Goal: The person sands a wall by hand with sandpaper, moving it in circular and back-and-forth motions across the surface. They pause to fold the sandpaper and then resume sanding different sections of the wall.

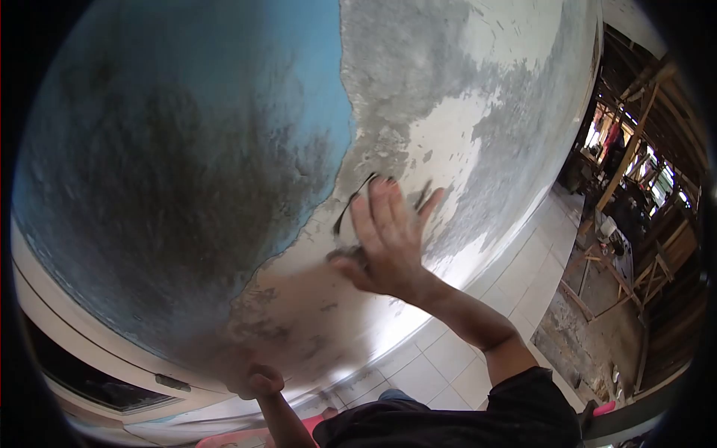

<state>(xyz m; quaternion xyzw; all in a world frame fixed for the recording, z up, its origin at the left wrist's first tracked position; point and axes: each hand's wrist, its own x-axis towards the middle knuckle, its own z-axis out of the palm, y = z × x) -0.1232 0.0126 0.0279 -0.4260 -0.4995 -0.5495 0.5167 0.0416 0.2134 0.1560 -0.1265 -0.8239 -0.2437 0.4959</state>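
My right hand [388, 243] lies over the patchy grey and white wall [441, 142], its fingers stretched and spread. A thin dark curved edge [343, 213] shows beside its fingertips; what it belongs to is mostly hidden under the hand. Lower down, my left hand [260, 381] is near the bottom of the blue, dark-stained part of the wall [202, 134]. It is blurred, and its fingers are mostly hidden, so I cannot make out whether it holds anything.
White floor tiles [448, 351] run along the wall's base. At the lower left is a pale frame [157, 399] around a dark panel. Wooden posts [631, 149] and framing stand at the right. Something pink [243, 438] lies below my left arm.
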